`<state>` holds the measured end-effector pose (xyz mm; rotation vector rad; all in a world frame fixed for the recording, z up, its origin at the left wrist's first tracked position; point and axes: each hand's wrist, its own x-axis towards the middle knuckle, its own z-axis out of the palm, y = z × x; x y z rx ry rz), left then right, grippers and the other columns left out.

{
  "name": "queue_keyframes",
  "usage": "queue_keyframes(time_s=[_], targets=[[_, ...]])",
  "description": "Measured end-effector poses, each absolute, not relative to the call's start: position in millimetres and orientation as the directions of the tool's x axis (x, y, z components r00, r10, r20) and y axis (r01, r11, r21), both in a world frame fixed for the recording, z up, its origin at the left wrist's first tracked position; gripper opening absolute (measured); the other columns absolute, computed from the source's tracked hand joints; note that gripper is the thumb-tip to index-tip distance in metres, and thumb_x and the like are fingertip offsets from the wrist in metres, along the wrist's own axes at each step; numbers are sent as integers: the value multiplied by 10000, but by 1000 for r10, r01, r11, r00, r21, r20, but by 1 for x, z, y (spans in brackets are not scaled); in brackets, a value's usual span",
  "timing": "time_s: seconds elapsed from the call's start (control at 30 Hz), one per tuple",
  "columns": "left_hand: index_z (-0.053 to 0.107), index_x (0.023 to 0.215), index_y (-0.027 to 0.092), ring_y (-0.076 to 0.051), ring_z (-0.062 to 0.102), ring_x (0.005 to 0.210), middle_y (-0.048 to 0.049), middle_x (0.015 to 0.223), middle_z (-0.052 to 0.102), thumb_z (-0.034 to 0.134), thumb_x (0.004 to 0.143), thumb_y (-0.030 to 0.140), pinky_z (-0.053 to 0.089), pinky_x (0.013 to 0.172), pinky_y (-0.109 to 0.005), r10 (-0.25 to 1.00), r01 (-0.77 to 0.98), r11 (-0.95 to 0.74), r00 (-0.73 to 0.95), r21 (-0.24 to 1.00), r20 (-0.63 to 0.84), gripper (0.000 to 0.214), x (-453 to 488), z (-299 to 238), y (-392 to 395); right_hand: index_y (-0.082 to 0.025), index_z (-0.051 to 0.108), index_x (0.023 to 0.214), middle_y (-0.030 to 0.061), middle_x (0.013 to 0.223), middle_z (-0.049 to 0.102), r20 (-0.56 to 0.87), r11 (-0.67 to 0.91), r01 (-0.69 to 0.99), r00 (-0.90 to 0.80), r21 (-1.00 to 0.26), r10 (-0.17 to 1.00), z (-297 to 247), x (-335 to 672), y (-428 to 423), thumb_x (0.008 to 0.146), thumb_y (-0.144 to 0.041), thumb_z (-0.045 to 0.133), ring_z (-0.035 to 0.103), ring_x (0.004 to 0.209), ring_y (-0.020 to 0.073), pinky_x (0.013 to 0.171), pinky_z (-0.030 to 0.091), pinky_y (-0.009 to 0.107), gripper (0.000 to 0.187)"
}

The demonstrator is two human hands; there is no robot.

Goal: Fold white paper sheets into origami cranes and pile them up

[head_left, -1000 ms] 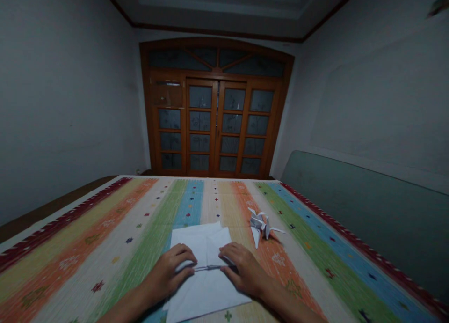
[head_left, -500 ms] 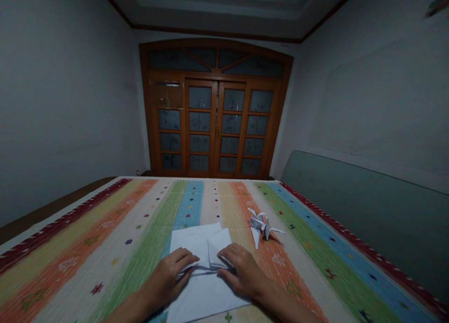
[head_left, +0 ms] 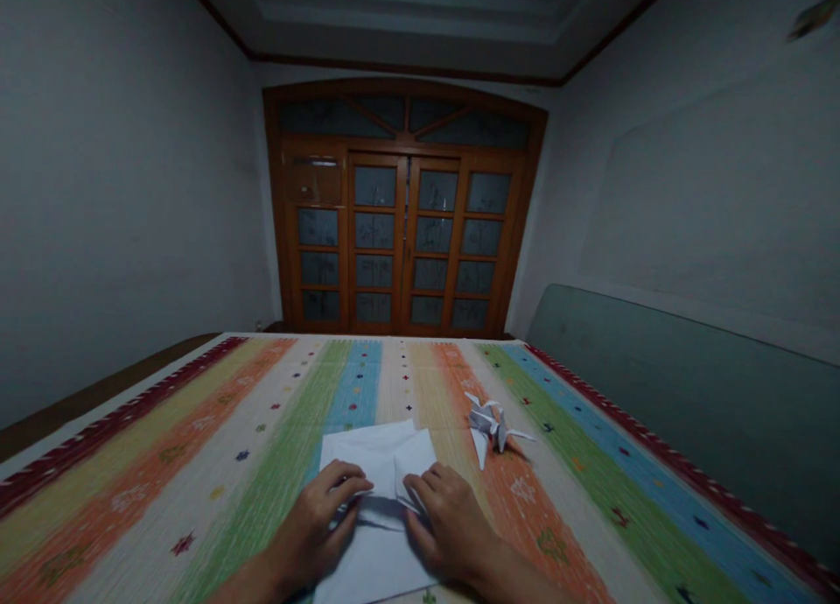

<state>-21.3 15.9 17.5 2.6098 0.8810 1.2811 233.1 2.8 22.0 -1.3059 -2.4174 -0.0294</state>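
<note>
A folded white sheet of paper (head_left: pixel 377 451) lies before me, with flaps partly lifted in its middle. From the left, my left hand (head_left: pixel 332 512) pinches a folded edge between thumb and fingers. My right hand (head_left: pixel 446 516) grips the opposite side of the same fold, its thumb underneath and its fingers on top. Between the two hands the fold gapes a little, and its inner layers are in shadow. Flat white paper (head_left: pixel 374 560) shows below the fold, nearer to me; whether it is the same sheet I cannot tell.
Two white folded-paper cranes, close together or touching, seem to make up the origami cluster (head_left: pixel 492 424) right of the paper. A striped, multicoloured cloth (head_left: pixel 262 464) covers the table. Beyond stands a wooden glass-paned door (head_left: pixel 403 236); a pale green panel (head_left: pixel 656 368) runs along the right.
The fold between my hands has opened wider, its lower edge tilting up. My right hand has shifted slightly left and its fingers have curled more. The view has tipped slightly.
</note>
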Motion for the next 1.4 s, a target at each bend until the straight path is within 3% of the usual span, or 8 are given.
queue_keyframes(time_s=[0.17,0.3,0.4,0.67,0.8,0.93,1.17,1.4], targets=[[660,1267,282,-276,724,1092,-98,1206,710,607,908,105,619,939,-424,666,421,-731,267,538,696,404,-4,13,8,-176,698,1175,134,992,765,346,515,835,-434,-193,832,16,229,1,887,-170,639,688,932,298,829,475,370,294],[517,1400,302,-269,761,1058,-117,1334,672,652,893,150,666,820,-380,801,310,-583,66,751,595,547,8,3,2,-187,692,1201,117,954,794,320,436,831,-332,-346,887,16,226,0,921,-162,605,745,874,281,763,472,326,295],[435,1487,314,-285,735,1164,-132,1370,682,664,889,143,653,904,-412,836,261,-544,84,798,542,663,10,-4,0,-199,698,1176,103,913,808,292,381,787,-265,-485,919,18,224,-1,933,-149,582,769,831,280,708,460,306,274],[469,1559,357,-278,506,1452,-54,1580,538,542,883,13,385,1224,-537,711,351,-693,473,630,520,762,2,-22,4,-197,723,1065,71,918,788,298,311,636,-132,-706,946,15,225,2,841,-64,582,733,867,255,784,487,303,297],[220,1653,390,-285,349,1543,-10,1707,318,495,666,-72,302,1250,-604,629,359,-757,626,546,461,1124,-2,-36,5,-174,730,1014,75,912,780,286,312,629,-147,-712,947,10,229,6,754,-13,563,718,867,250,805,489,310,348],[15,1665,417,-289,244,1581,10,1748,148,515,746,-54,296,1263,-584,640,447,-744,689,496,340,1147,-1,-31,-1,-167,724,947,94,918,760,331,358,635,-168,-684,929,3,236,10,745,-65,614,700,880,265,798,502,328,252],[86,1674,361,-372,215,1576,-75,1735,129,721,908,205,297,1247,-609,649,567,-746,738,350,187,1007,2,-14,-6,-183,727,935,99,983,719,429,547,608,-345,-575,834,-8,251,18,664,38,500,661,978,254,884,520,352,417],[107,1673,361,-411,263,1553,-94,1722,166,679,990,483,332,1217,-639,602,550,-792,777,264,185,899,-2,-7,-5,-203,750,1042,92,1019,693,462,706,528,-534,-473,708,-8,264,29,661,71,496,652,1002,239,877,540,347,533]])
